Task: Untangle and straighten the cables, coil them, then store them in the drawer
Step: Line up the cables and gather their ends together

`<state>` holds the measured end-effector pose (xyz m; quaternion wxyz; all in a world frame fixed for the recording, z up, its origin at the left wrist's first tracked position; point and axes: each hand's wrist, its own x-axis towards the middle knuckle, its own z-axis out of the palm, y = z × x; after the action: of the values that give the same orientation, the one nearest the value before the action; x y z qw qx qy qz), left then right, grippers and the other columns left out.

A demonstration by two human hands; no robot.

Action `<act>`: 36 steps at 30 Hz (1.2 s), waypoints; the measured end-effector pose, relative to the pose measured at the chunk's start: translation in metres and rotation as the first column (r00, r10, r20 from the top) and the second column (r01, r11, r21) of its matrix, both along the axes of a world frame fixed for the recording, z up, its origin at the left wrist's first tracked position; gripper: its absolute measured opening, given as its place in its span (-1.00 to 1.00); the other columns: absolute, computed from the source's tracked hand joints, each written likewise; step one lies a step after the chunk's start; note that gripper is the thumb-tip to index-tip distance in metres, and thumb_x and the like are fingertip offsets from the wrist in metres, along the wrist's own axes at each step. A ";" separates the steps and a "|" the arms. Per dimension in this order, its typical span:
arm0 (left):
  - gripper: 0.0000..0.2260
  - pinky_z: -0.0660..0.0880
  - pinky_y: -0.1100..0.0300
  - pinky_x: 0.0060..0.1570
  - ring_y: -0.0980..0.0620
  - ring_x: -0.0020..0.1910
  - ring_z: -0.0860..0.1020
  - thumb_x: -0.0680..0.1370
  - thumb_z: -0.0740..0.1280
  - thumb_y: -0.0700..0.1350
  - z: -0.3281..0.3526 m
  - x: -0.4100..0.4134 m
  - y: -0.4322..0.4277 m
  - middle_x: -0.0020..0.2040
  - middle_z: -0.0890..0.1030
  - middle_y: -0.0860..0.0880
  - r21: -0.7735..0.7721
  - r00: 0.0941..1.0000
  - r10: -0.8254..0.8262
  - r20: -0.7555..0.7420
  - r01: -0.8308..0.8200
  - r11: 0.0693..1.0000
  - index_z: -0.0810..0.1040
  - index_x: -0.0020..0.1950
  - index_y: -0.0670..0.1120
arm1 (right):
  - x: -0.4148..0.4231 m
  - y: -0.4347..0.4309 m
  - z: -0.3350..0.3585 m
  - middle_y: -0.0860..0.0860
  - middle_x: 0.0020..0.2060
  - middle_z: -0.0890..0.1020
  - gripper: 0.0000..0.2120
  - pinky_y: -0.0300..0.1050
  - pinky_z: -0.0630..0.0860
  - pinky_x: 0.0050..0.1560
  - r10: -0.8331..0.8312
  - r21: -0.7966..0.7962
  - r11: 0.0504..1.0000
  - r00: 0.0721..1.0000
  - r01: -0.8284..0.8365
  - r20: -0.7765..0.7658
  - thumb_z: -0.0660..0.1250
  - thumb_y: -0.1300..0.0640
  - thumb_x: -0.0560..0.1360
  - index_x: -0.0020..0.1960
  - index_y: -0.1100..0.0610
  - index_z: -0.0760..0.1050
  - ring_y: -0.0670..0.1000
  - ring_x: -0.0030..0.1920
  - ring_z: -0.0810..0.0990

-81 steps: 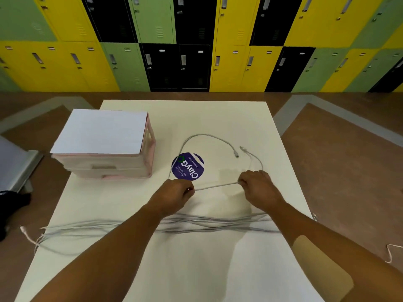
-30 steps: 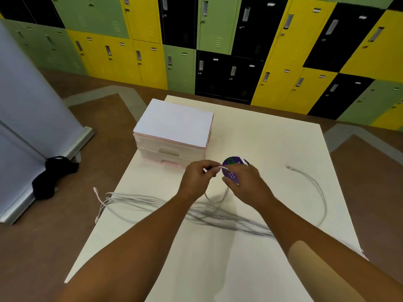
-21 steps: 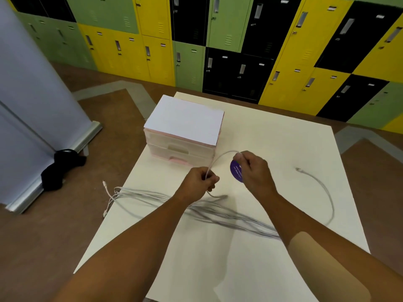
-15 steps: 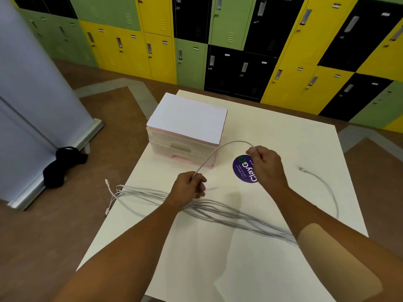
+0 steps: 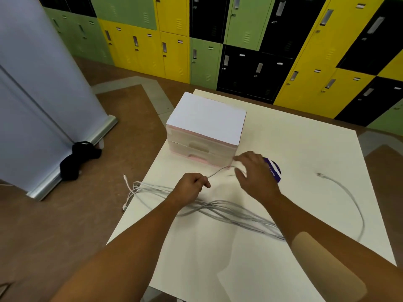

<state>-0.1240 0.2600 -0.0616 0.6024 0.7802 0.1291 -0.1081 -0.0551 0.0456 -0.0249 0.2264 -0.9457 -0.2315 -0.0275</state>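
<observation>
A bundle of grey cables (image 5: 229, 211) lies stretched across the cream table (image 5: 305, 149), its ends hanging off the left edge. My left hand (image 5: 192, 188) pinches one thin grey cable (image 5: 218, 172) that runs up to my right hand (image 5: 254, 175), whose fingers curl around it just in front of the drawer unit. That pink and white drawer unit (image 5: 205, 131) stands at the table's back left, both drawers closed. Another length of grey cable (image 5: 346, 192) curves over the right side of the table, connector end lying free.
A round purple sticker (image 5: 275, 171) lies partly under my right hand. A grey partition (image 5: 32, 88) and a black bag (image 5: 76, 160) stand on the brown floor to the left. Coloured lockers (image 5: 239, 40) line the back wall.
My right hand moved left and down toward the drawer unit, shortening the raised loop between my hands. My left hand stayed put, still pinching the cable. The view swung left.
</observation>
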 end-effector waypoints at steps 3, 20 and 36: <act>-0.80 0.36 0.29 -0.35 0.09 -0.44 0.35 0.61 0.32 -0.14 0.003 -0.003 0.009 -0.49 0.42 0.13 0.028 0.998 -0.046 0.033 0.045 0.999 0.70 -0.13 -0.09 | -0.005 0.036 -0.002 -0.01 0.15 0.61 -0.68 0.11 0.41 0.23 0.201 -0.097 0.972 0.973 -0.213 -0.117 0.22 0.02 0.55 0.25 0.02 0.58 0.08 0.22 0.49; -0.78 0.41 0.09 -0.18 0.00 -0.18 0.50 0.63 0.29 -0.01 0.003 -0.013 0.090 -0.11 0.49 -0.02 0.652 0.906 -0.415 0.077 0.269 0.708 0.68 0.13 -0.04 | -0.034 0.128 -0.018 0.04 -0.15 0.62 -0.75 -0.06 0.36 -0.22 0.187 -0.327 0.901 0.935 -0.285 -0.302 0.09 -0.09 0.67 0.10 -0.06 0.52 0.14 -0.14 0.57; -0.88 0.51 0.01 -0.09 -0.03 -0.12 0.55 0.62 0.29 -0.06 -0.004 -0.028 0.140 -0.06 0.61 0.04 0.735 0.914 -0.400 0.064 0.228 0.639 0.59 -0.03 -0.05 | -0.048 0.166 -0.025 -0.01 0.06 0.67 -0.77 -0.02 0.51 0.00 0.097 -0.091 0.981 0.847 -0.169 -0.523 0.15 0.09 0.62 0.10 0.03 0.58 0.08 0.06 0.58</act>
<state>-0.1516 0.3998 -0.0659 0.2345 0.9688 -0.0453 -0.0659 -0.1029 0.2118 -0.0502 0.2178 -0.9131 -0.2288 0.2580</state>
